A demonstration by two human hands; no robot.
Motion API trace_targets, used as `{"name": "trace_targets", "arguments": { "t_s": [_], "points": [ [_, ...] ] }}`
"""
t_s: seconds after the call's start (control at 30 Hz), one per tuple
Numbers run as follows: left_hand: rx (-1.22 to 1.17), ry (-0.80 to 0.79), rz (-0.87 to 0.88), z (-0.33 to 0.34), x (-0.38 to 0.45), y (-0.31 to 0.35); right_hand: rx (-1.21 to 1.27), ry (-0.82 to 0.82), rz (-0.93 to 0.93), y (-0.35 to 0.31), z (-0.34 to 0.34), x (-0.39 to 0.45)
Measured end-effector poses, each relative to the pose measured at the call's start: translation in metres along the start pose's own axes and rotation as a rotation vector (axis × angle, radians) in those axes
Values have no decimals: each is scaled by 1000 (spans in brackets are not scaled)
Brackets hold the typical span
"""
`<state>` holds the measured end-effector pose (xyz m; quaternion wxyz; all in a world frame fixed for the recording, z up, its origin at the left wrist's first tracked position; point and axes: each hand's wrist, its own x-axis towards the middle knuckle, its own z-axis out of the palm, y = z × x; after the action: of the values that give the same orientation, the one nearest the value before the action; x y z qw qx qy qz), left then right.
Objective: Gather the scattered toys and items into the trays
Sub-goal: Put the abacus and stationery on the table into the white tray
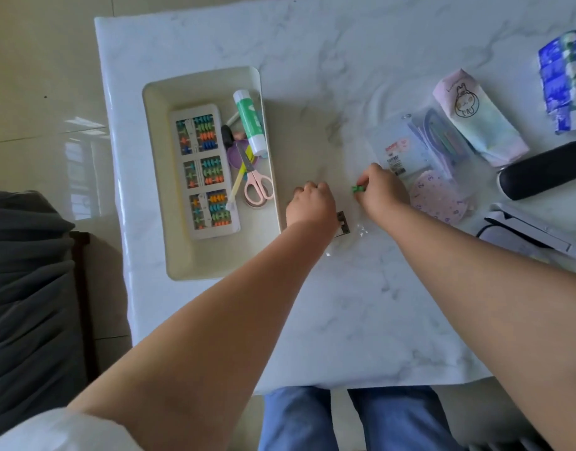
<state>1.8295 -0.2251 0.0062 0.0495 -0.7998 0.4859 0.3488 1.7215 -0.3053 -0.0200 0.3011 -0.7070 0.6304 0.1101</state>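
Note:
A cream tray (156,102) stands at the table's left, holding an abacus (203,170), a green-and-white glue stick (249,123), pink scissors (255,182) and a purple item. Just right of the tray, my left hand (311,203) is closed in a fist over the table; I cannot see anything in it. A small dark square piece (343,222) lies by its wrist. My right hand (379,190) pinches a small green toy piece (358,189) above the table. A crumpled clear plastic wrap (361,229) lies below it.
To the right lie a clear pouch of stationery (420,144), a pink clock face disc (438,200), a pastel bunny pencil case (475,118), a black case (543,170), a white device (534,232) and a blue tissue pack (564,83). A dark chair (29,288) stands left.

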Motion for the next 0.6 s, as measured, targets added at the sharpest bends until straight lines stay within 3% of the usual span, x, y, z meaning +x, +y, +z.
{"name": "trace_targets", "arguments": {
  "t_s": [0.23, 0.43, 0.6],
  "points": [
    [31, 40, -109, 28, -6, 19, 37, -25, 41, 14, -4, -7],
    [-144, 15, -96, 17, -9, 11, 159, -16, 4, 1, -10, -14],
    [-360, 260, -31, -37, -10, -5, 341, 131, -67, -45, -29, -16]
  ]
}}
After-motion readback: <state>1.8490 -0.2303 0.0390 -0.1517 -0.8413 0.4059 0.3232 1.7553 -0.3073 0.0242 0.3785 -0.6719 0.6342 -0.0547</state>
